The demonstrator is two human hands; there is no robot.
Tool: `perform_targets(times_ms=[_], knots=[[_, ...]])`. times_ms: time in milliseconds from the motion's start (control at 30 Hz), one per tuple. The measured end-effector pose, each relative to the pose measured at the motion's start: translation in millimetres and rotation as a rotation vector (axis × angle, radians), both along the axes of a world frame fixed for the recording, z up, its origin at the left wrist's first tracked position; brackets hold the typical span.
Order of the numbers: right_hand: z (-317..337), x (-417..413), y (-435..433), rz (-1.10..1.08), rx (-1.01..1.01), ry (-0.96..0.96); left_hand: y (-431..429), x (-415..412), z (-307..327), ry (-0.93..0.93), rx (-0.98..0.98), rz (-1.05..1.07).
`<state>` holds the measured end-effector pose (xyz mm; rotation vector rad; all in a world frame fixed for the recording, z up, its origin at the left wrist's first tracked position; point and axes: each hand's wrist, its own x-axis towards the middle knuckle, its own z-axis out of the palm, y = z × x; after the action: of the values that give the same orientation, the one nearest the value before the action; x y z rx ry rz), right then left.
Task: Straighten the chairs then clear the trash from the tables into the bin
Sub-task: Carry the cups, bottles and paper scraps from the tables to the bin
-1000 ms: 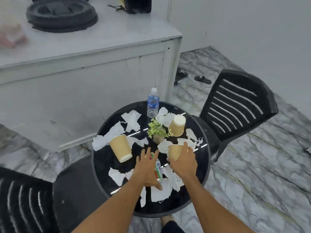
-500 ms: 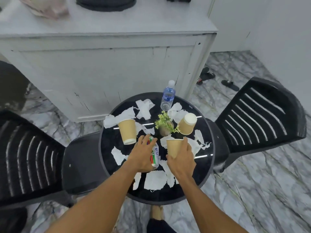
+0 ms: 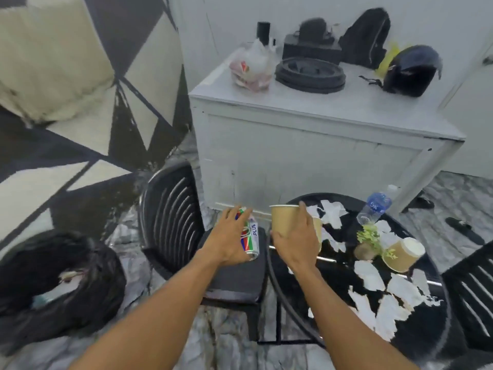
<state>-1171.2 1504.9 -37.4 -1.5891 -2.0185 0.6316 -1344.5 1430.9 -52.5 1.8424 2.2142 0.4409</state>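
My left hand (image 3: pixel 230 237) grips a drink can (image 3: pixel 250 240) above the seat of a black chair (image 3: pixel 170 222). A tan paper cup (image 3: pixel 283 219) is held upright in my right hand (image 3: pixel 296 240), over the left rim of the round black table (image 3: pixel 416 345). On the table lie several torn white tissue scraps (image 3: pixel 386 311), a tipped paper cup with a lid (image 3: pixel 404 253), a water bottle (image 3: pixel 374 208) and a small plant pot (image 3: pixel 366 245). The bin with a black bag (image 3: pixel 53 284) sits on the floor at the lower left.
A white cabinet (image 3: pixel 314 156) stands behind the table, carrying bags, a helmet and a black round tray. A second black chair (image 3: pixel 472 297) is at the right edge. Sandals (image 3: pixel 464 231) lie on the marble floor. A black and cream patterned wall is at the left.
Both hands have lifted off the table and swung left with the can and the cup. The view has turned left, bringing the bin into sight.
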Motion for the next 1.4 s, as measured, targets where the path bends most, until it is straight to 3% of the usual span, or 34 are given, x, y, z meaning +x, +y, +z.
perform_targets(times_ms=[300,600,1000,1400], knots=[[25,-218,-120,0.519,0.04,0.111,-182,-162,34,0.057,0.078,0.466],[-8,-387,-217,0.939,-0.082,-0.016,-321,-266,14,0.017,-0.022,0.881],[-65,-569,-211,1.089,-0.312,-0.216,-352,-419,-39,-0.16,-0.266,1.164],[-101,-688,-245,1.082,-0.436,-0.315,-360,-537,-74,-0.215,-0.268,1.144]])
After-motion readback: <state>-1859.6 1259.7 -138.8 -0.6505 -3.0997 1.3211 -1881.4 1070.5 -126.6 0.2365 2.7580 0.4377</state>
